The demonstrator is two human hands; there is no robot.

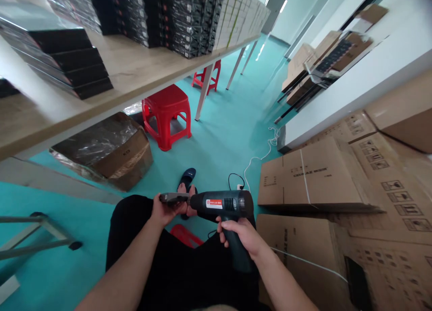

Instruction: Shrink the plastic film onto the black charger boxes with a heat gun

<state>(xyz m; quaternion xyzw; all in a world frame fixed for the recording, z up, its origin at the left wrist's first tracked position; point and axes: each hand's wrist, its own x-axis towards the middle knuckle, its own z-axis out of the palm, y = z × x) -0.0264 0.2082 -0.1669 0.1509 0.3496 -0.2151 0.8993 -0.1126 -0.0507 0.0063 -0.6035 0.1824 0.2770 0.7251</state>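
My right hand (241, 232) is wrapped round the handle of a dark heat gun (219, 202), which bears an orange and white label. Its nozzle points left, toward a small flat box (173, 197) with a dark edge. That box rests in my left hand (164, 212), whose fingers curl under and around it above my lap. Nozzle and box sit very close in this view; whether they touch I cannot tell. What is printed on the box is too small to read.
On the left, a wooden table (128, 72) carries stacked, film-wrapped black boxes (189, 18). Below stand an open carton (128, 162) and a red stool (167, 113). Cardboard boxes (303, 176) pile up at the right. A white cable (258, 158) runs over the green floor.
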